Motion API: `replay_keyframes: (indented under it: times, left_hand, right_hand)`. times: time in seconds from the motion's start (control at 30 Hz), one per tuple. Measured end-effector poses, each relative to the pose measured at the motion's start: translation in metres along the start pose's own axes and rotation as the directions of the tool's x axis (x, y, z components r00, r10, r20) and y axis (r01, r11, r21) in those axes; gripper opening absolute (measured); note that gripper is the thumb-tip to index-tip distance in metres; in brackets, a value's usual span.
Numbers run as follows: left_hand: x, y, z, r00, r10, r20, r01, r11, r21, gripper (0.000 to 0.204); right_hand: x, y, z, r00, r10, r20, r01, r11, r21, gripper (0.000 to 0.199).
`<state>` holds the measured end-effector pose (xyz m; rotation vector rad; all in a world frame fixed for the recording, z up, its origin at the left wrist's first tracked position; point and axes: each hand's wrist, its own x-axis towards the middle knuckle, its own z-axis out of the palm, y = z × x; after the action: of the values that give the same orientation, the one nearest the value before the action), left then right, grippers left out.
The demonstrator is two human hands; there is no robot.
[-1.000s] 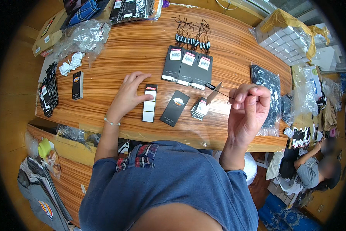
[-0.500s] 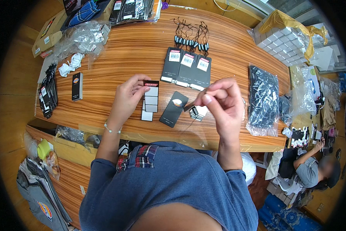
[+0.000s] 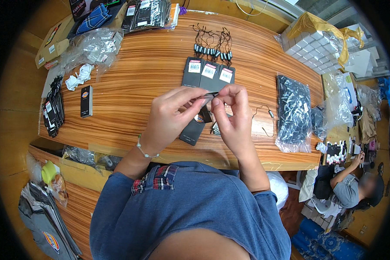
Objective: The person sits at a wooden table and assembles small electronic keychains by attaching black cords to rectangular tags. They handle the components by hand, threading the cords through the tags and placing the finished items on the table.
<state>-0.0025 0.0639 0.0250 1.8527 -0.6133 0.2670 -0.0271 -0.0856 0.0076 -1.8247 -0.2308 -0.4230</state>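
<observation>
Above the middle of the table my two hands meet, fingertips almost touching. My left hand (image 3: 174, 110) is closed in a pinch on a hang tag (image 3: 207, 98), seen nearly edge-on and partly hidden by the fingers. My right hand (image 3: 233, 117) pinches at the same spot, on a small black tag (image 3: 206, 115) whose lower part shows under the fingers. Below them a dark grey hang tag with a logo (image 3: 192, 132) lies on the table, partly covered. A small pile of pale tags (image 3: 215, 128) sits beside it, mostly behind my right hand.
Three dark tags with barcode labels (image 3: 209, 71) lie beyond my hands, below several black strings (image 3: 212, 51). A loose black string (image 3: 271, 115) rests at right, near a clear bag of black items (image 3: 294, 113). Far left are a tag stack (image 3: 86, 101) and bundled tags (image 3: 52, 110).
My left hand has moved right and turned its tag nearly edge-on. My right hand has moved left to meet it, uncovering the loose string on the table.
</observation>
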Motion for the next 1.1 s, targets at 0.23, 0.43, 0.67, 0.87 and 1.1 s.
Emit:
replay_keyframes:
  times: [0.23, 0.43, 0.67, 0.87, 1.1]
  left_hand:
    - [0.001, 0.001, 0.001, 0.998, 0.051, 0.033, -0.053, 0.998, 0.047, 0.015]
    - [0.003, 0.002, 0.001, 0.990, 0.122, 0.077, -0.132, 0.981, 0.144, 0.015]
    - [0.006, 0.001, -0.001, 0.965, 0.236, 0.118, -0.259, 0.934, 0.246, 0.015]
    - [0.019, -0.004, -0.013, 0.877, 0.381, 0.291, -0.466, 0.823, 0.325, 0.015]
    - [0.018, -0.008, -0.015, 0.813, 0.484, 0.323, -0.582, 0.673, 0.457, 0.016]
  right_hand:
    - [0.000, 0.000, -0.003, 0.995, 0.091, 0.038, -0.096, 0.983, 0.157, 0.017]
    - [0.000, 0.002, -0.001, 0.997, 0.077, 0.016, -0.079, 0.958, 0.275, 0.018]
    - [0.004, 0.003, -0.007, 0.955, 0.248, 0.163, -0.297, 0.770, 0.565, 0.018]
    - [0.004, 0.015, -0.011, 0.936, 0.227, 0.270, -0.341, 0.775, 0.532, 0.013]
    - [0.013, 0.015, -0.016, 0.877, 0.305, 0.370, -0.469, 0.712, 0.523, 0.010]
